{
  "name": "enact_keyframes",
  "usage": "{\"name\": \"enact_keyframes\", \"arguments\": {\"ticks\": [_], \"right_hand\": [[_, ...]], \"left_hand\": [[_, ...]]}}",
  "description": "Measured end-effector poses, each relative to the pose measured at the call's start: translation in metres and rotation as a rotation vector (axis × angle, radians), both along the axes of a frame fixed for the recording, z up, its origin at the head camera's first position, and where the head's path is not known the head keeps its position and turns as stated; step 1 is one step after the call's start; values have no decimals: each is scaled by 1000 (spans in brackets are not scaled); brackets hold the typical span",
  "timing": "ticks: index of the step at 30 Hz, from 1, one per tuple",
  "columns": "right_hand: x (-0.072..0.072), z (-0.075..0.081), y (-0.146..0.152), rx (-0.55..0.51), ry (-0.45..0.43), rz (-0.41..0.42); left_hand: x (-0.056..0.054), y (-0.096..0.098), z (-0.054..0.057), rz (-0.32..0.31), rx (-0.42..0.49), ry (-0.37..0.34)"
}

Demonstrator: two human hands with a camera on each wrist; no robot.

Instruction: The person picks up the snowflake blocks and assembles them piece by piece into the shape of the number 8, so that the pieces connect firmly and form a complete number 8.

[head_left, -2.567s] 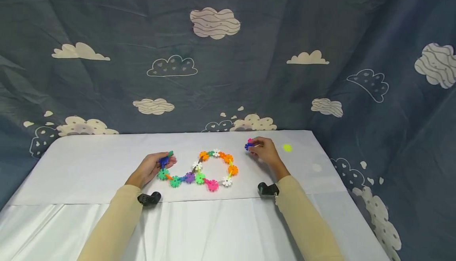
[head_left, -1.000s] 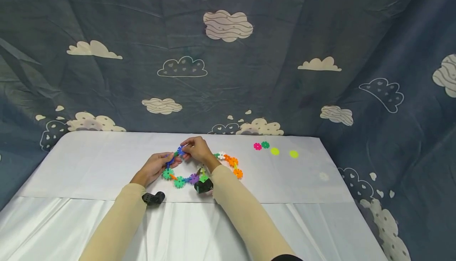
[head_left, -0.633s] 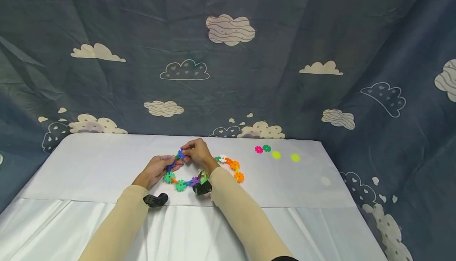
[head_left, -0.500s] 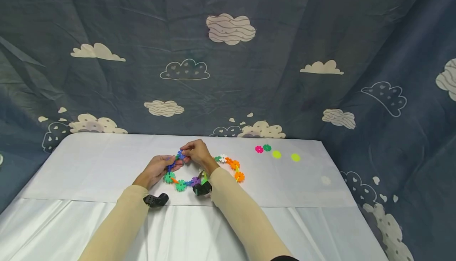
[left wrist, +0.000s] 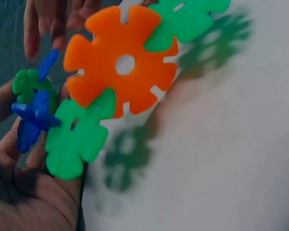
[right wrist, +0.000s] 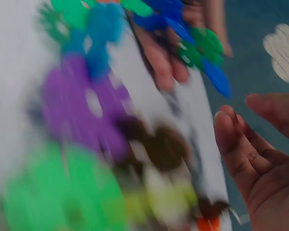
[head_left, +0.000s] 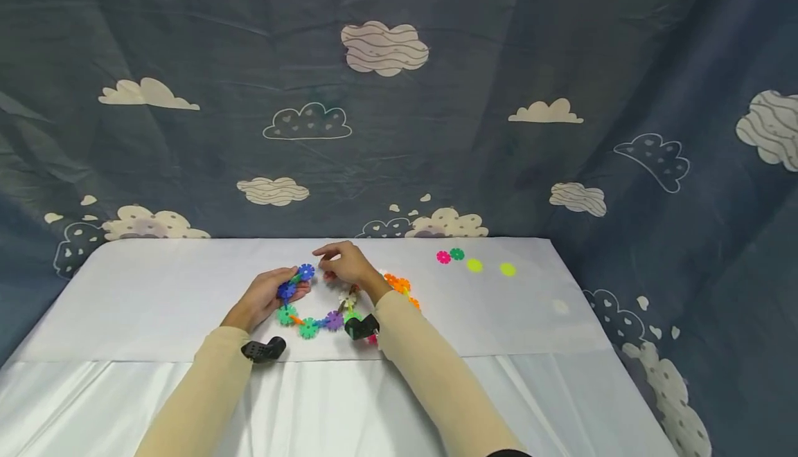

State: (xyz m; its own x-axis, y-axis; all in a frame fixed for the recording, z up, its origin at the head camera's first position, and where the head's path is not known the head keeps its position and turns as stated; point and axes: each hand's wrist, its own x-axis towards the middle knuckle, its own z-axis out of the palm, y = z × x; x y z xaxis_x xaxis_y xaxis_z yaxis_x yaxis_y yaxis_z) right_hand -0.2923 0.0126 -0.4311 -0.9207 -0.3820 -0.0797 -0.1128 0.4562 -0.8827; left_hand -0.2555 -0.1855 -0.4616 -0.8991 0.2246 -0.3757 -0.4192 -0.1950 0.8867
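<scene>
A chain of interlocking snowflake discs lies on the white table, with a purple disc [head_left: 334, 320] and an orange disc [left wrist: 120, 62] among its colours. My left hand [head_left: 262, 294] grips its raised left end between thumb and fingers. At that end a blue disc [head_left: 306, 272] stands joined to a green disc [left wrist: 32, 86]. Just right of it is my right hand [head_left: 349, 265], its fingers apart and holding nothing. In the right wrist view a gap shows between the right fingertips [right wrist: 225, 127] and the blue disc. My right forearm hides part of the chain's right loop.
Loose discs lie at the back right: a pink one [head_left: 443, 257], a green one [head_left: 457, 253] and two yellow ones, the nearer a yellow disc [head_left: 474, 265]. A dark cloud-printed curtain [head_left: 436, 166] hangs behind the white table [head_left: 499, 318].
My right hand brought a blue disc from the right to the chain's end, pressed it there, and has now let go and drawn slightly away. My left hand kept its grip.
</scene>
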Motion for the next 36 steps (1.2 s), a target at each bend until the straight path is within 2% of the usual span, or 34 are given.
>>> {"name": "enact_keyframes", "arguments": {"ticks": [4,8,14,18,21,23,27,30,33,36], "right_hand": [[-4,4,35,-76,8,-62],[-9,1,83,-89,32,-170],[-10,-17,164,50,109,-404],[-3,-29,211,134,111,-594],[3,-35,233,171,96,-684],[7,-37,242,187,65,-702],[12,-38,250,241,11,-686],[13,-37,253,295,-3,-688],[13,-37,256,317,-23,-714],[15,-36,258,306,-28,-742]], "left_hand": [[0,-4,3,27,-41,-4],[1,-9,5,29,-48,-7],[2,-11,6,29,-81,-18],[4,-11,6,11,-110,-2],[6,-9,6,3,-165,19],[8,-6,6,2,-222,27],[11,1,4,-24,-369,62],[14,8,2,-61,-469,98],[16,14,-1,-80,-506,106],[15,19,-4,-93,-501,105]]}}
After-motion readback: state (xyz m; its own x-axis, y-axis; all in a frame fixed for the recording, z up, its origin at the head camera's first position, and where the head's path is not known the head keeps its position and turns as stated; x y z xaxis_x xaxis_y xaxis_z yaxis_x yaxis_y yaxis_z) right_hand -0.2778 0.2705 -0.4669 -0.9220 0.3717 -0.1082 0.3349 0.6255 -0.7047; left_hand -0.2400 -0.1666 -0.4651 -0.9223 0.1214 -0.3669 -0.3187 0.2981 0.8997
